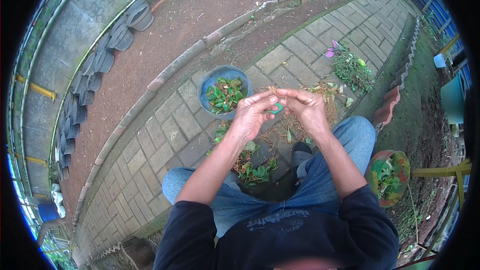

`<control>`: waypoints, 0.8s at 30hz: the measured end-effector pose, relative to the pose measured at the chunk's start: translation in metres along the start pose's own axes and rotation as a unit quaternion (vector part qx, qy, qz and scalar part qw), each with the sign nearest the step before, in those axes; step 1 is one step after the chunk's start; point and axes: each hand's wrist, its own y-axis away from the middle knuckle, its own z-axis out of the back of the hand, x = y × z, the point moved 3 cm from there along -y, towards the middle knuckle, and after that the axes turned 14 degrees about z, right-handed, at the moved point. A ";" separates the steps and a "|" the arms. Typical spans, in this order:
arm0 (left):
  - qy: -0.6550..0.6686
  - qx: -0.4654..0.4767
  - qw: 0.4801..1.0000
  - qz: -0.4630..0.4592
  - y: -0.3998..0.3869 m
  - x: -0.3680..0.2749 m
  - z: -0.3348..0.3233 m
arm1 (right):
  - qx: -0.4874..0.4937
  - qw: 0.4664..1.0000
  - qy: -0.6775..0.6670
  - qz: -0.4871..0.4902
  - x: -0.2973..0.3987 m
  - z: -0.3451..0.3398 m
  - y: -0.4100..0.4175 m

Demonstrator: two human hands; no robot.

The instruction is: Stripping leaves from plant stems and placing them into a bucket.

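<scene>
My left hand (255, 114) and my right hand (305, 110) meet at the fingertips above the paving. Between them they pinch a small brown, root-like strand (273, 90); its exact kind is too small to tell. Something bright green (276, 108) shows just below the fingers; I cannot tell whether it is held. To the left of my left hand stands a round blue basin (202, 99) with green leaves and brown bits (225, 95) in it. Brown roots or stems (330, 108) lie beside and below my right hand. Leafy cuttings (257, 170) lie on the paving between my legs.
A heap of green weeds (352, 69) with purple petals lies on the paving at the upper right. A multicoloured tub (405, 176) with leaves stands by my right knee. A concrete kerb (176, 62) borders the soil, and several black pots (103, 60) line the far wall.
</scene>
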 end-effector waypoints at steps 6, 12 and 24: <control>-0.013 0.018 1.000 -0.008 -0.001 0.005 -0.001 | 0.027 0.968 0.205 0.143 0.007 -0.005 0.002; -0.081 -0.010 0.992 -0.094 -0.004 0.003 0.003 | 0.019 0.932 0.295 0.209 0.019 -0.006 0.004; -0.089 -0.017 0.985 -0.144 -0.001 0.003 -0.001 | 0.023 0.955 0.250 0.157 0.010 -0.006 0.005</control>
